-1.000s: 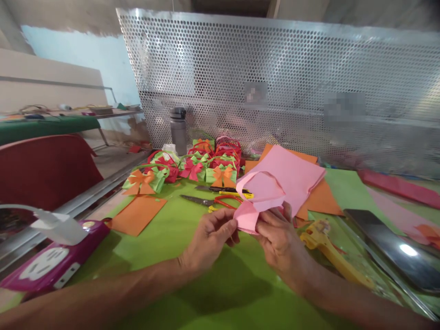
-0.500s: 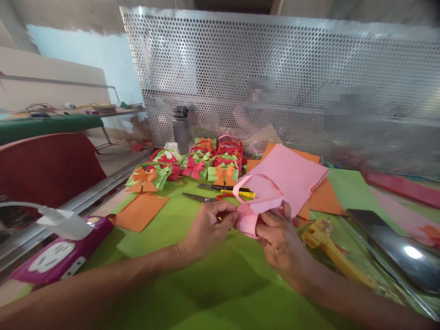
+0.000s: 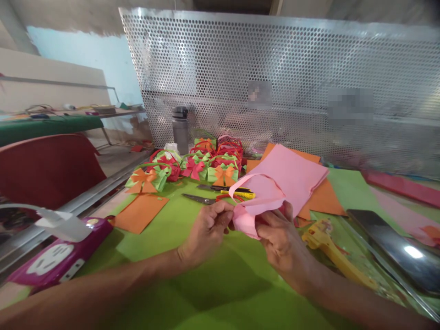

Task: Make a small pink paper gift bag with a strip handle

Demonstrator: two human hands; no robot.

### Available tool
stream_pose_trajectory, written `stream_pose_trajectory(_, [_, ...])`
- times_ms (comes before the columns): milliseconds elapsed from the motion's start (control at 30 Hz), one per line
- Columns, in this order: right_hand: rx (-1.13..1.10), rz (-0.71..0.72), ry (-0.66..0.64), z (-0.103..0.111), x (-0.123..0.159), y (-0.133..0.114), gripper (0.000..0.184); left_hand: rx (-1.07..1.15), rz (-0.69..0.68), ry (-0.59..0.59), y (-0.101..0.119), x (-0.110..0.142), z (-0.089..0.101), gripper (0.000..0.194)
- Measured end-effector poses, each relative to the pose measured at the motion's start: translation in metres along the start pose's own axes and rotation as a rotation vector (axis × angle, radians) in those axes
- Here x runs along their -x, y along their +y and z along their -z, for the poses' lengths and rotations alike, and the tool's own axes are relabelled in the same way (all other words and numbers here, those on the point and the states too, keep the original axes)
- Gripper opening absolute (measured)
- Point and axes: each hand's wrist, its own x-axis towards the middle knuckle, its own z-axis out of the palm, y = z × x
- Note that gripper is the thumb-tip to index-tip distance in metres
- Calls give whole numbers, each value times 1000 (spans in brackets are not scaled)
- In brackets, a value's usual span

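A small pink paper bag (image 3: 246, 221) with a looped strip handle (image 3: 256, 210) is held above the green table surface. My right hand (image 3: 280, 236) grips its right side, fingers folded against the paper. At the bag's left edge my left hand (image 3: 211, 227) pinches with thumb and forefinger; those fingertips touch or nearly touch the pink paper. Just behind the bag lie scissors (image 3: 199, 199) with red handles and a yellow and black utility knife (image 3: 240, 192). Right of my right hand rests a yellow glue gun (image 3: 338, 259).
Several finished paper bags with bows (image 3: 195, 167) stand at the back beside a grey bottle (image 3: 180, 130). Pink sheets (image 3: 292, 176) lie over orange ones. A phone (image 3: 388, 243) is at right, a purple power strip (image 3: 65, 256) at left. A perforated metal panel (image 3: 223, 64) rises behind.
The pink bag has tilted slightly and its handle has shifted a little left. My left fingertips have drawn back slightly to the left along its edge.
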Motion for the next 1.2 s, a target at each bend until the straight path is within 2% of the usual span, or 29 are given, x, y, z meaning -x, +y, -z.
stream_pose_trajectory(200, [3,-19,-14,1,-1,-1,21,8,-51,-14,-4,1,0,17])
stream_pose_trajectory(433, [-7,-61,-6,-1,0,2,25,96,-26,-121,-8,3,1,20])
stream_pose_trajectory(567, [-10,-67,7,1,-1,0,24,68,-48,-154,-10,3,2,21])
stream_pose_trajectory(700, [3,-39,37,2,-2,0,23,39,-62,-142,-13,2,3,20])
stream_pose_trajectory(833, [7,-20,46,2,-2,1,22,126,-62,-133,-13,1,1,18])
stream_pose_trajectory(1067, [38,-34,-57,4,-3,1,24,238,21,-107,-9,1,-1,16])
stream_pose_trajectory(1200, [50,-57,-67,3,-2,3,24,239,41,-79,-10,0,-1,17])
